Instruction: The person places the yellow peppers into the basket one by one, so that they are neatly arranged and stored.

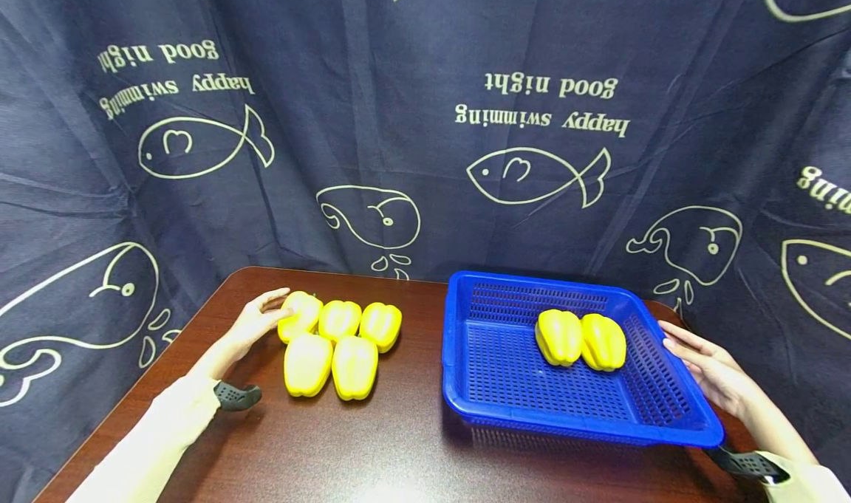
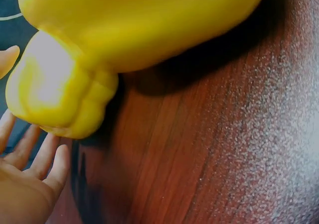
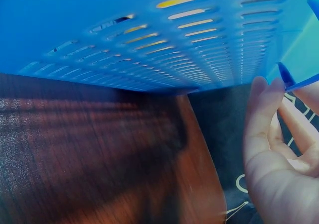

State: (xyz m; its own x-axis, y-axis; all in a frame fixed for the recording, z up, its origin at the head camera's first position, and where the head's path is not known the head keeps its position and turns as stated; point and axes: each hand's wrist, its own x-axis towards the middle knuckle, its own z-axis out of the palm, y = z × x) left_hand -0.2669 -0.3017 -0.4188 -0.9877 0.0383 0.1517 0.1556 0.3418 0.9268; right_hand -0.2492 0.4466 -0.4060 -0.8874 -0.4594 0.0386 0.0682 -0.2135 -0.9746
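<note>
Several yellow bell peppers stand grouped on the left of the table. My left hand (image 1: pixel 255 322) is at the back-left bell pepper (image 1: pixel 301 315), its thumb and fingers spread on either side of it. In the left wrist view the fingers (image 2: pixel 47 152) extend close along that pepper (image 2: pixel 60 92), with the thumb apart on the opposite side. A blue plastic basket (image 1: pixel 459 370) stands on the right, with two bell peppers (image 1: pixel 558 338) side by side in it. My right hand (image 1: pixel 714 370) pinches the basket's right rim; the right wrist view shows thumb and fingertips at the rim's edge.
The brown wooden table (image 1: pixel 405 444) reaches back to a dark blue curtain (image 1: pixel 425 119) printed with fish and lettering. The two front bell peppers (image 1: pixel 354 368) of the left group stand nearest the basket's side of the table front. Slots pierce the basket's walls and floor.
</note>
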